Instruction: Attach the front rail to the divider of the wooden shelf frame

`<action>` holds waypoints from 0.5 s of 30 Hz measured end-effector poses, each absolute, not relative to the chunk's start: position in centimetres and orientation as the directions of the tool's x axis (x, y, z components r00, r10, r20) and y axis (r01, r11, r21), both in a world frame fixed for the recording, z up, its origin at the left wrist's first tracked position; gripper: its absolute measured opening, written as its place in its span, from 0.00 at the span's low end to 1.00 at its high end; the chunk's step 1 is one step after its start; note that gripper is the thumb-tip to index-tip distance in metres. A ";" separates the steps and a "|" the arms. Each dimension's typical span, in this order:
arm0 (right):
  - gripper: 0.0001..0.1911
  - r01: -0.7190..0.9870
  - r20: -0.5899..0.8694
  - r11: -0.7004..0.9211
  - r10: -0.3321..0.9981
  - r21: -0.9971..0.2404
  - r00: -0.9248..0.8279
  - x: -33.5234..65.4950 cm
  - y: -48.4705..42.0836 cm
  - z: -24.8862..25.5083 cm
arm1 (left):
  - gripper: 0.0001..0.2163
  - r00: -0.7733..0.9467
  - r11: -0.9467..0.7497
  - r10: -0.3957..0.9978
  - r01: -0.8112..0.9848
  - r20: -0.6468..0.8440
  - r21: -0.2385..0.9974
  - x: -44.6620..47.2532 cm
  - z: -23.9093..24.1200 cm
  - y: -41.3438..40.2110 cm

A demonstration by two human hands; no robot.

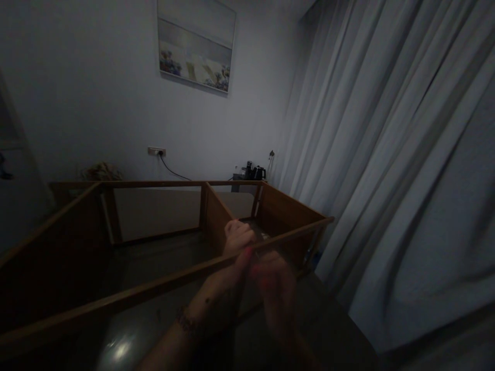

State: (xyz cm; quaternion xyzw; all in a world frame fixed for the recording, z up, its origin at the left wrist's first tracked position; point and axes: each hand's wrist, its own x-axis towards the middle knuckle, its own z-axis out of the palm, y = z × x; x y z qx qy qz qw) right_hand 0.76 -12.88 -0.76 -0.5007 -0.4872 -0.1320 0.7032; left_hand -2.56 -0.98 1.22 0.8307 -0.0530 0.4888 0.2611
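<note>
A wooden bed frame [154,286] with a middle divider rail [216,216] stands on the floor in a dim room. My left hand [236,238] is closed in a fist at the spot where the divider meets the near side rail, reaching over that rail. My right hand [275,288] is just right of it, on the near side of the rail, blurred by motion, fingers curled toward the left hand. What either hand holds cannot be made out. A beaded bracelet [186,322] sits on my left wrist.
Grey curtains [386,154] hang along the right. A picture [196,44] is on the far wall, with a wall socket and cable [157,151] below it. A kettle [258,172] stands on a small table behind the frame. The glossy floor [119,350] shows inside the frame.
</note>
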 end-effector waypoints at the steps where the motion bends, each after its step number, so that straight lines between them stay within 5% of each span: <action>1: 0.13 0.668 0.813 0.464 0.289 -0.581 0.506 0.6 -12.7 -0.9 | 0.28 0.517 -0.859 0.159 -0.348 0.841 0.376 -2.1 1.2 -0.6; 6: 0.11 0.656 0.795 0.464 0.221 -0.595 0.565 -0.2 -12.0 -1.6 | 0.30 0.476 -0.849 0.128 -0.401 0.870 0.344 -1.0 0.4 0.3; 15: 0.12 0.788 0.844 0.334 0.042 -0.516 0.535 -0.6 -11.7 -1.9 | 0.20 0.486 -0.844 0.168 -0.379 0.858 0.380 -4.3 0.8 -1.7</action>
